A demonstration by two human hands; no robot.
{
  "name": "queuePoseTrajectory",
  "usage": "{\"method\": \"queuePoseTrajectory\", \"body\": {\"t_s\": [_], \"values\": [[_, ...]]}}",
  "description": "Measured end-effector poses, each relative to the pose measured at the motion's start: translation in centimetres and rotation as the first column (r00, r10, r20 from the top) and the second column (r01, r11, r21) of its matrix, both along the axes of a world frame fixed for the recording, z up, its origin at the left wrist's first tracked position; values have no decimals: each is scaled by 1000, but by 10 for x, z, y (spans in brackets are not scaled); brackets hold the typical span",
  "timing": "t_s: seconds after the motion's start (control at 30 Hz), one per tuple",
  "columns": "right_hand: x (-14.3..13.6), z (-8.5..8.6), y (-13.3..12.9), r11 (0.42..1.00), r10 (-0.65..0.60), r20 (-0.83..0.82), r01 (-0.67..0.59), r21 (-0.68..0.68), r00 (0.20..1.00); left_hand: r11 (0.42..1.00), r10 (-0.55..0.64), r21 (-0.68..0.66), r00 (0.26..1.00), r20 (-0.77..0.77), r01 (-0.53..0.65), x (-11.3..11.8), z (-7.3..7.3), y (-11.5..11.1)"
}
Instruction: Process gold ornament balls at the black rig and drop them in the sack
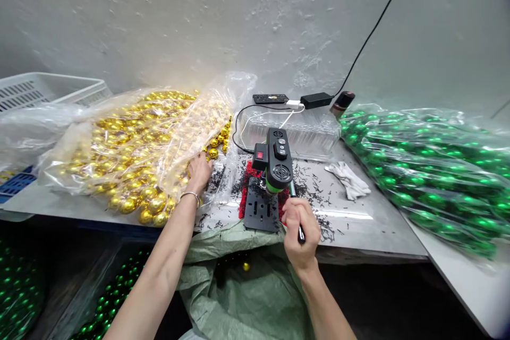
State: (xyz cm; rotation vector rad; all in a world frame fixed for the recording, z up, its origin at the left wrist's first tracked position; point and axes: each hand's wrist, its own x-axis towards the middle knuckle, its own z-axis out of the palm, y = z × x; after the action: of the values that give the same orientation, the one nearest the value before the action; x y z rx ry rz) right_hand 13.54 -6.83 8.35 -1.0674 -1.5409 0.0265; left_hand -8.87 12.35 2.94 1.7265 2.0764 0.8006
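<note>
My left hand, wearing a bracelet at the wrist, reaches to the right edge of a pile of shiny gold balls in a clear plastic bag. Its fingers are curled against the balls; what they hold is hidden. My right hand is wrapped round the black-ended lever handle of a small bench machine. The machine's black head has round vents and a red switch, and its slotted dark base plate rests on red material. Below the plate, a gold ball shows in the mouth of a green woven sack.
Bagged green balls lie at the right. Behind the machine are a clear plastic tray, a power adapter and cables. A white glove and scattered black bits lie on the table. A white crate stands far left.
</note>
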Motion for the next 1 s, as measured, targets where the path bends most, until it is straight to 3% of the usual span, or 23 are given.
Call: {"method": "queuePoseTrajectory", "body": {"t_s": [0.13, 0.27, 0.3, 0.33, 0.4, 0.43, 0.47, 0.53, 0.67, 0.87, 0.93, 1.0], "values": [[1, 0, -1, 1000, 0, 8, 0, -9, 1000, 999, -31, -5, 990, 141, 32, -3, 10, -4], [1, 1, -1, 1000, -3, 11, 3, -10, 1000, 993, -118, 38, 923, 365, 112, 7, 18, -36], [1, 1, -1, 1000, -6, 10, 6, -12, 1000, 989, -143, 43, 856, 497, 140, 12, 19, -48], [1, 1, -1, 1000, -10, 9, 10, -15, 1000, 984, -156, 42, 742, 652, 170, 19, 18, -61], [1, 1, -1, 1000, -12, 7, 12, -20, 1000, 970, -106, 6, 401, 910, 245, 34, 15, -86], [1, 2, -2, 1000, -11, 8, 11, -23, 1000, 959, -52, -20, 247, 968, 282, 42, 11, -98], [1, 2, -2, 1000, -9, 9, 9, -27, 1000, 950, 0, -46, 148, 989, 310, 50, 8, -107], [1, 2, -2, 999, -5, 14, 6, -33, 1000, 947, 56, -77, 75, 996, 313, 66, 0, -121], [2, 2, -2, 1000, -3, 30, 4, -26, 1000, 959, 32, -85, 192, 981, 271, 86, -16, -128], [1, 8, -1, 999, 0, 13, 1, -36, 1000, 968, -119, 28, 362, 925, 247, 101, -36, -125], [1, 14, 0, 999, -2, -10, 2, -40, 1000, 964, -194, 80, 468, 862, 252, 104, -41, -128], [0, 20, 1, 999, -3, -32, 2, -43, 999, 956, -275, 142, 625, 730, 256, 106, -43, -131]]}}
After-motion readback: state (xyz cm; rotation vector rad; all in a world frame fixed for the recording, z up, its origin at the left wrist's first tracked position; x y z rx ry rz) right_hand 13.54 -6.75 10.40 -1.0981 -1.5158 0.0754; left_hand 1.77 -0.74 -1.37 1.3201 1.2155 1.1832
